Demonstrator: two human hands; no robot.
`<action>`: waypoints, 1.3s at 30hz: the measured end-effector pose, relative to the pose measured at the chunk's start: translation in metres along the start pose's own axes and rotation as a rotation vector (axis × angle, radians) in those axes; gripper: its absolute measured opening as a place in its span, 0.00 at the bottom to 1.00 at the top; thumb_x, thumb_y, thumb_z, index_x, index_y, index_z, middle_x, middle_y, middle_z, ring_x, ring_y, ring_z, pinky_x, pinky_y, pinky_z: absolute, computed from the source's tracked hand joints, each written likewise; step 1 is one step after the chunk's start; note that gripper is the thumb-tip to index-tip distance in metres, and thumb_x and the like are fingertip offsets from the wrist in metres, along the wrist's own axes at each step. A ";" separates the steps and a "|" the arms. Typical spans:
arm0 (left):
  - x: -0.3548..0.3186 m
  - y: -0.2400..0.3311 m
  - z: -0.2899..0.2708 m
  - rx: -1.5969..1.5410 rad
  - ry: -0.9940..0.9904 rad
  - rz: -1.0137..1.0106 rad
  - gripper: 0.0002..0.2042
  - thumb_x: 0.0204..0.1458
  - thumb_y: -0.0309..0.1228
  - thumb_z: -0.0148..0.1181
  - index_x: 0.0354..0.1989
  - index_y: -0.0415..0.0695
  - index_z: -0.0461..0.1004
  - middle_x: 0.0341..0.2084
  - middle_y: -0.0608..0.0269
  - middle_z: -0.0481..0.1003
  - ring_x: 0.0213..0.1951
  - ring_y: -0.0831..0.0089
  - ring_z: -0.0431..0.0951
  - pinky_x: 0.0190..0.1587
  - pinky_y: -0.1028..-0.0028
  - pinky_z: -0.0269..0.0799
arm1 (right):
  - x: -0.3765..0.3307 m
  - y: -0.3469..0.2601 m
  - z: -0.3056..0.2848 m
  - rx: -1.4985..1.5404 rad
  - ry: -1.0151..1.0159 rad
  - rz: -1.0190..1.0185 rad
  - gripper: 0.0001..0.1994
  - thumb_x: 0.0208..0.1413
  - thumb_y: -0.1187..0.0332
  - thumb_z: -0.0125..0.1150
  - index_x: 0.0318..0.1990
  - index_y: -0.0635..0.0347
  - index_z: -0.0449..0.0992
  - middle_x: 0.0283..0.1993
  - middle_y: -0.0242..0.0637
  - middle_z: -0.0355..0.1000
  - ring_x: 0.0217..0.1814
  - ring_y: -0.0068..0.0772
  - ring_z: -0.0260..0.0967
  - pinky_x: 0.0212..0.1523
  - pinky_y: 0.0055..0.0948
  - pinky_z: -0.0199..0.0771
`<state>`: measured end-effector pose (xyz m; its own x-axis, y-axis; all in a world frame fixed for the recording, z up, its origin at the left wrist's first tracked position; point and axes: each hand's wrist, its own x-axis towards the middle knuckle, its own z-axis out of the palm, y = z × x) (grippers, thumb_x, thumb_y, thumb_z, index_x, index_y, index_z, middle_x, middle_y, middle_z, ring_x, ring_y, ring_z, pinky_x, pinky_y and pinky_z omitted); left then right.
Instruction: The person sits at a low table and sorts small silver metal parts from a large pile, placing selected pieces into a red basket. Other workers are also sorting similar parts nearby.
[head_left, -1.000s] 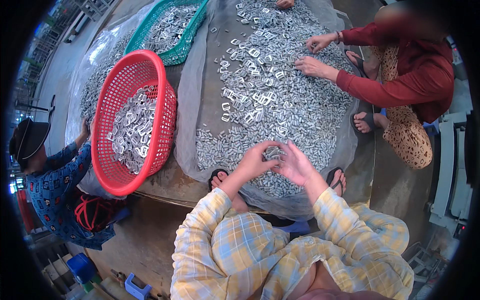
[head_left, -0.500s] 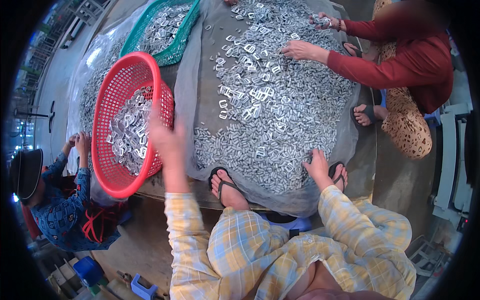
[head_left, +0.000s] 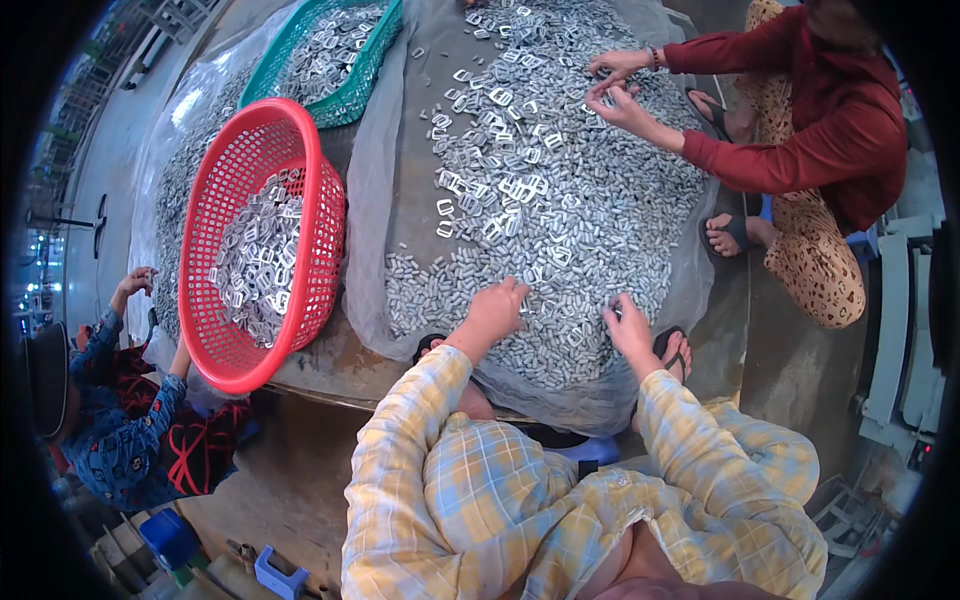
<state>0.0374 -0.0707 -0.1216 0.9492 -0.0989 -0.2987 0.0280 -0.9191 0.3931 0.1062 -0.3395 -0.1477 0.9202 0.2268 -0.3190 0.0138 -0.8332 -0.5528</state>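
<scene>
A spread heap of small grey metal pellets lies before me on a clear plastic sheet. Square metal buckles are scattered over it, mostly toward the far left. My left hand is down on the near part of the heap, its fingers drawn together; what they pinch, if anything, is hidden. A short way to its right, my right hand rests on the pellets with thumb and fingers apart, holding nothing visible. To the left stands a red perforated basket, partly filled with metal buckles.
A green basket of buckles stands beyond the red one. At the right, a person in a dark red top works over the heap with both hands. Another person in a blue patterned shirt sits at the left, beside a second heap.
My left hand has moved from the red basket's rim rightward to the heap, covering a buckle's former spot. My right hand stays nearly put. The red-sleeved person's hands have come together.
</scene>
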 end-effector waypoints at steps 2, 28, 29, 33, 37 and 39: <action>0.000 0.001 -0.001 0.024 -0.076 -0.037 0.28 0.32 0.35 0.71 0.48 0.51 0.70 0.40 0.56 0.70 0.42 0.58 0.76 0.40 0.63 0.73 | -0.009 -0.005 0.002 -0.059 0.087 -0.114 0.22 0.45 0.62 0.65 0.48 0.49 0.66 0.40 0.50 0.71 0.41 0.55 0.70 0.42 0.45 0.69; -0.016 -0.024 -0.028 -1.141 -0.179 -0.343 0.14 0.43 0.30 0.64 0.38 0.40 0.73 0.34 0.58 0.74 0.36 0.68 0.77 0.39 0.70 0.73 | -0.008 -0.013 -0.010 -0.247 0.131 -0.253 0.09 0.45 0.63 0.65 0.33 0.53 0.76 0.37 0.38 0.66 0.34 0.47 0.71 0.33 0.43 0.72; -0.016 -0.023 -0.028 -1.301 -0.174 -0.334 0.13 0.45 0.29 0.64 0.38 0.40 0.73 0.33 0.59 0.74 0.36 0.70 0.77 0.39 0.70 0.73 | -0.008 -0.013 -0.009 -0.238 0.164 -0.249 0.08 0.45 0.65 0.64 0.32 0.54 0.76 0.37 0.38 0.67 0.34 0.47 0.71 0.33 0.43 0.71; -0.003 -0.020 -0.002 -1.042 -0.015 -0.088 0.11 0.48 0.25 0.58 0.41 0.43 0.73 0.35 0.60 0.74 0.37 0.68 0.77 0.40 0.68 0.74 | 0.005 0.001 0.000 -0.142 0.321 -0.349 0.04 0.47 0.68 0.62 0.30 0.56 0.76 0.32 0.37 0.68 0.28 0.42 0.70 0.28 0.39 0.70; 0.021 0.017 0.021 -0.274 0.052 0.309 0.14 0.48 0.23 0.53 0.44 0.47 0.74 0.45 0.59 0.72 0.46 0.61 0.74 0.49 0.62 0.70 | 0.030 0.024 -0.007 0.764 -0.121 0.310 0.04 0.50 0.68 0.60 0.31 0.58 0.75 0.26 0.29 0.66 0.24 0.28 0.66 0.22 0.29 0.64; 0.021 0.033 0.030 -0.056 0.195 0.550 0.15 0.48 0.25 0.51 0.45 0.48 0.74 0.48 0.59 0.70 0.51 0.60 0.70 0.52 0.60 0.67 | 0.026 0.010 -0.016 1.175 -0.243 0.263 0.03 0.54 0.69 0.55 0.34 0.56 0.73 0.26 0.26 0.65 0.24 0.20 0.60 0.22 0.25 0.59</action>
<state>0.0492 -0.1141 -0.1412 0.8688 -0.4790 0.1255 -0.4737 -0.7303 0.4922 0.1370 -0.3500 -0.1490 0.7432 0.3135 -0.5910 -0.6377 0.0646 -0.7676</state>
